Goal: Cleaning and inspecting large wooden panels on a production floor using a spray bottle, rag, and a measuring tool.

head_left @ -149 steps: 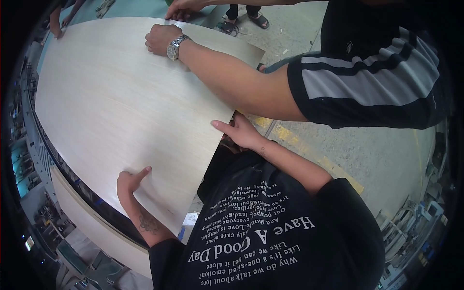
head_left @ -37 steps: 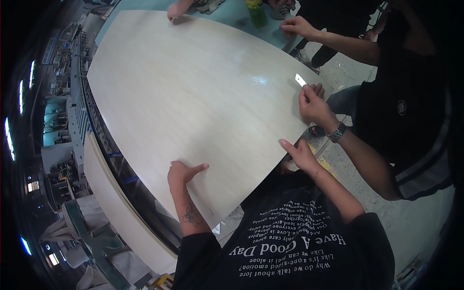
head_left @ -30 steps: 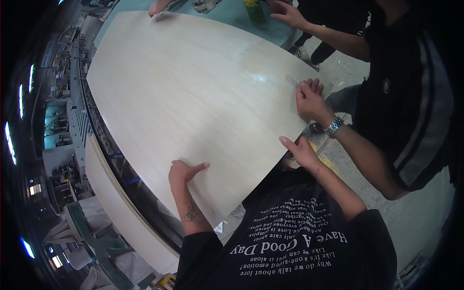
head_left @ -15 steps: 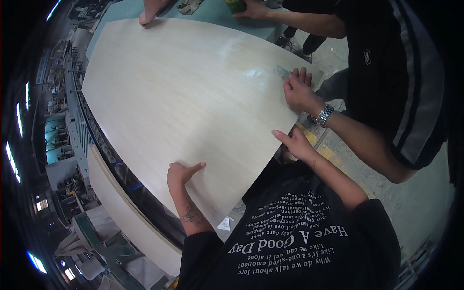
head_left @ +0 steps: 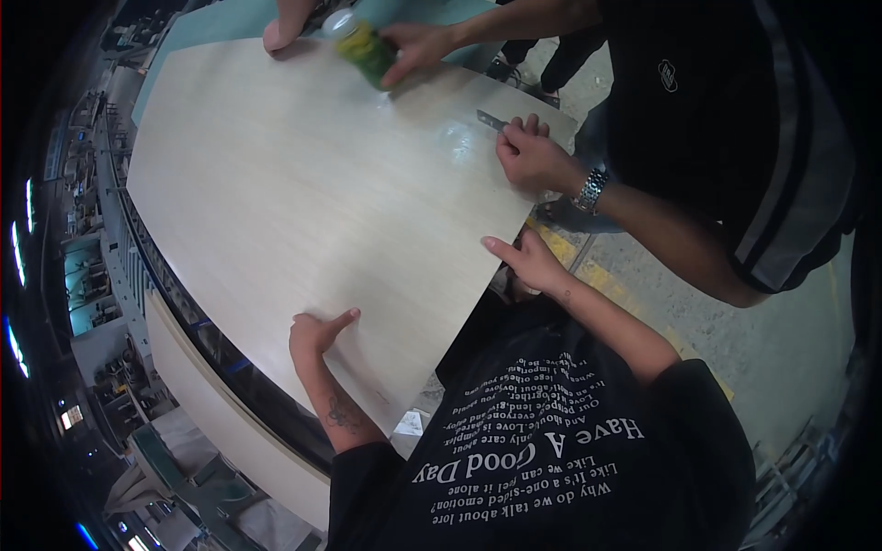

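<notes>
A large pale wood-grain panel (head_left: 248,184) stretches out in front of me. My left hand (head_left: 317,335) rests on its near part, thumb spread to the right; the other fingers are partly hidden. At the panel's right edge, my right hand (head_left: 528,262) has its thumb on top and its fingers under the edge. Just beyond it, a co-worker's hand (head_left: 537,161) with a metal watch holds a small flat metal blade (head_left: 491,120) over the panel. That co-worker's other hand (head_left: 418,50) tilts a blurred green and yellow can (head_left: 367,55) above the far part.
Another person's hand (head_left: 277,37) touches the panel's far edge. A crumpled cloth (head_left: 354,32) lies on the green surface (head_left: 211,20) behind. More pale boards (head_left: 207,390) are stacked at lower left, beside machinery. The co-worker stands close on my right on a concrete floor (head_left: 634,275).
The co-worker's can has moved from beyond the far edge to over the panel, leftward. The blade shows more clearly and looks raised. My hands keep their places on the panel; the view has shifted slightly.
</notes>
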Demonstrator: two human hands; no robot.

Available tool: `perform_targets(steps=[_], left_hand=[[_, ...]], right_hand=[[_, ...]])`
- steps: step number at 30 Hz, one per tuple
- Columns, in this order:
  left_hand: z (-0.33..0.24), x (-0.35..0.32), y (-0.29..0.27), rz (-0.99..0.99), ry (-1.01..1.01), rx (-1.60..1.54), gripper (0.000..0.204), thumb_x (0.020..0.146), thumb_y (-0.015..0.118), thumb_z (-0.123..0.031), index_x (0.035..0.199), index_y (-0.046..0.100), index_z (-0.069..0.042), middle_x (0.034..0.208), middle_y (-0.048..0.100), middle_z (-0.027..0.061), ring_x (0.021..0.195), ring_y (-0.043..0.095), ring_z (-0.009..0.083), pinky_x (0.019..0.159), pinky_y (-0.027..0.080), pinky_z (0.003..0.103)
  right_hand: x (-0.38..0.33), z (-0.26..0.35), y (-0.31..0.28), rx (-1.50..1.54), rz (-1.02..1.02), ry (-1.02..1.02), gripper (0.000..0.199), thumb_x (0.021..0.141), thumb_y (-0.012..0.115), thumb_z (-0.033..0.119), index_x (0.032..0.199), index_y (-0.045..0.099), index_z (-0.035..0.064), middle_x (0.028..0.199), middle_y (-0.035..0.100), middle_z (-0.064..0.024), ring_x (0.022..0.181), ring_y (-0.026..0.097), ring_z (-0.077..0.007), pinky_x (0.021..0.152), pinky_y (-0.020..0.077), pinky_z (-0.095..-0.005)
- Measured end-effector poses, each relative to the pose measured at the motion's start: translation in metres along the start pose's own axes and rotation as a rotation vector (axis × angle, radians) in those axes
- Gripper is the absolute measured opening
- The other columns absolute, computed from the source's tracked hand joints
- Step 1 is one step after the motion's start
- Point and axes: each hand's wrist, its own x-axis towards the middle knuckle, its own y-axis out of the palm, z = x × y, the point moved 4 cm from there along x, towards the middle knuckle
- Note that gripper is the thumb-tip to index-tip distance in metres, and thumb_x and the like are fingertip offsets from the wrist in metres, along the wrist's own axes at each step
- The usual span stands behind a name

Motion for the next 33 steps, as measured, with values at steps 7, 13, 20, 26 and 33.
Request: perform_targets(steps=[7, 13, 20, 26, 33], left_hand=[[-0.006, -0.009, -0.008, -0.014, -0.023, -0.013, 0.085, 0.061, 0.092, -0.067, 0.095, 0.078, 0.009, 0.092, 0.078, 0.0241, 0.088, 0.077, 0.0348, 0.083, 0.059, 0.044], [-0.015, -0.028, -0.011, -0.077, -0.054, -0.035, 0.114, 0.06, 0.09, -0.072, 0.131, 0.062, 0.013, 0.11, 0.075, 0.0274, 0.101, 0.076, 0.0377, 0.089, 0.059, 0.044], [-0.016, -0.064, 0.033, -0.25, 0.027, -0.013, 0.104, 0.091, 0.065, -0.068, 0.158, 0.036, 0.007, 0.142, 0.054, 0.0407, 0.137, 0.046, 0.0608, 0.113, 0.043, 0.056], [-0.005, -0.138, 0.104, -0.488, 0.509, -0.155, 0.087, 0.096, 0.063, -0.058, 0.158, 0.041, 0.0, 0.161, 0.027, 0.042, 0.152, 0.023, 0.059, 0.12, 0.022, 0.07], [0.182, -0.163, 0.147, -0.42, 0.442, -0.212, 0.13, 0.071, 0.078, -0.077, 0.164, 0.027, -0.002, 0.168, 0.018, 0.0349, 0.157, 0.017, 0.0529, 0.123, 0.015, 0.067]], right_hand=[[-0.009, 0.021, 0.008, 0.035, -0.022, -0.019, 0.054, 0.102, 0.071, 0.039, 0.133, 0.056, -0.0033, 0.115, 0.068, -0.0056, 0.097, 0.063, -0.0086, 0.076, 0.0524, -0.0243], [-0.008, 0.017, -0.002, -0.113, -0.019, 0.097, 0.056, 0.102, 0.067, 0.046, 0.13, 0.057, -0.0012, 0.114, 0.068, -0.0045, 0.091, 0.063, -0.0069, 0.069, 0.0531, -0.0248], [-0.009, 0.01, 0.009, -0.187, -0.067, 0.012, 0.057, 0.106, 0.061, 0.045, 0.139, 0.055, -0.0011, 0.124, 0.067, -0.0071, 0.111, 0.063, -0.014, 0.095, 0.0506, -0.0307], [-0.007, -0.013, 0.006, -0.17, -0.142, 0.001, 0.062, 0.107, 0.057, 0.05, 0.143, 0.054, -0.0015, 0.136, 0.063, -0.0093, 0.12, 0.06, -0.0148, 0.101, 0.0482, -0.0301], [0.002, -0.043, -0.028, -0.301, -0.275, 0.13, 0.06, 0.107, 0.05, 0.059, 0.123, 0.061, 0.0027, 0.11, 0.066, -0.0077, 0.096, 0.066, -0.0185, 0.077, 0.0569, -0.036]])
